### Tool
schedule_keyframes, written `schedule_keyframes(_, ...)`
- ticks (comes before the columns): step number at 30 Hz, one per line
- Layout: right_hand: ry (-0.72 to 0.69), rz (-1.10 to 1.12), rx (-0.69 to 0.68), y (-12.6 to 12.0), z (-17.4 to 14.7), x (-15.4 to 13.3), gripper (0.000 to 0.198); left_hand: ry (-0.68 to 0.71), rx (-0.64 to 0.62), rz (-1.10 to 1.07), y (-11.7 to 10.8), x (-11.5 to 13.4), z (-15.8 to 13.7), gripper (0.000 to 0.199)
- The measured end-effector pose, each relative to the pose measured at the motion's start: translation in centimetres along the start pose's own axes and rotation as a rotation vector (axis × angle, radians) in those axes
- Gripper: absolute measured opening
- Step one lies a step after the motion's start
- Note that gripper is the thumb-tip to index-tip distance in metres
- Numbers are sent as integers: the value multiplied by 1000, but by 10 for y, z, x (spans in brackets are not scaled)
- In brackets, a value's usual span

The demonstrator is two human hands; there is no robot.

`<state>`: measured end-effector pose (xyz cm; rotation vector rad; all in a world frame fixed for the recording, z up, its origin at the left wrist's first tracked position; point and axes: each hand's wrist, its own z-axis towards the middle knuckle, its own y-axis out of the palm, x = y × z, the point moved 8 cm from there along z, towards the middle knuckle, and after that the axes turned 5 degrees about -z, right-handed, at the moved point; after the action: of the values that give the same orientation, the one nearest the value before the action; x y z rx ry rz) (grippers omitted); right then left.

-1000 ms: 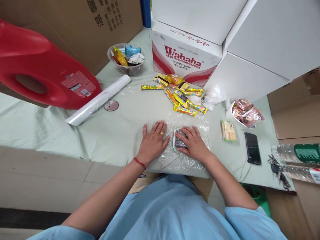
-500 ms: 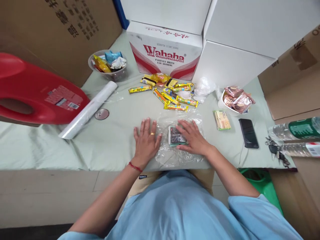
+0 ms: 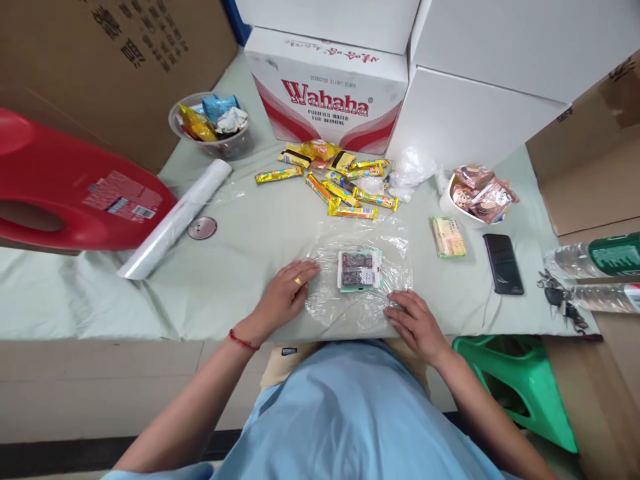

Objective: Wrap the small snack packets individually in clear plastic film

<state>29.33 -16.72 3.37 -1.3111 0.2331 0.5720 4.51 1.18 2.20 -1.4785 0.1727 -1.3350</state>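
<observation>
A small flat packet (image 3: 359, 270), with dark printed patches and a pale green edge, lies on a clear sheet of plastic film (image 3: 325, 310). My left hand (image 3: 287, 290), with a ring and a red wrist cord, rests at the film's left edge, fingers stretched out and close together. At the lower right of the film is my right hand (image 3: 417, 323), its fingers extended and slightly apart, touching the plastic. Neither hand touches the packet. Whether the fingertips pinch any film is hard to see.
Yellow-wrapped snack bars (image 3: 340, 193) lie beyond the film, before a Wahaba-style "Wahaha" carton (image 3: 327, 100). Leftward are a film roll (image 3: 180, 220), a round tin (image 3: 203, 228) and a red jug (image 3: 90, 187). Rightward are a cracker pack (image 3: 447, 237), phone (image 3: 503, 263) and bottles (image 3: 605, 297).
My right hand has come off the packet and moved down and right to the film's edge. My left hand has turned inward, its fingers now pointing right toward the film.
</observation>
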Motion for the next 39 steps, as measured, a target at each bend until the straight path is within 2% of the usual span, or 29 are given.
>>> schedule_keyframes(3,-12,140,59,-14,18,0,32,-3,-150,-89,-2,1,-3,53)
schedule_keyframes(6,-5,207,51,-34,50,2,25,-10,-257,-112,2,4,-4,47)
schedule_keyframes(8,19,216,34,-44,74,7,21,-24,-280,-99,5,5,-2,47)
schedule_keyframes(11,90,268,-16,-47,104,22,21,-45,-260,-80,11,5,1,58)
schedule_keyframes(15,288,393,-102,-30,125,55,24,-130,-101,-172,6,-3,5,24)
schedule_keyframes(19,549,540,-176,-9,119,87,37,-313,126,-331,-6,-19,7,28)
schedule_keyframes(23,670,529,-173,-2,111,102,46,-363,201,-303,-7,-20,15,30)
schedule_keyframes(26,679,480,-147,-3,108,105,48,-376,240,-245,-6,-18,22,34)
schedule_keyframes(29,688,431,-121,-5,104,110,49,-505,324,-162,-10,-25,22,43)
schedule_keyframes(32,678,327,-77,-10,97,118,44,-597,394,-22,-13,-29,19,40)
schedule_keyframes(35,599,171,-28,-21,96,119,36,-585,465,73,-19,-28,16,28)
schedule_keyframes(39,416,-61,84,-44,113,101,24,-590,664,145,-39,-20,4,15)
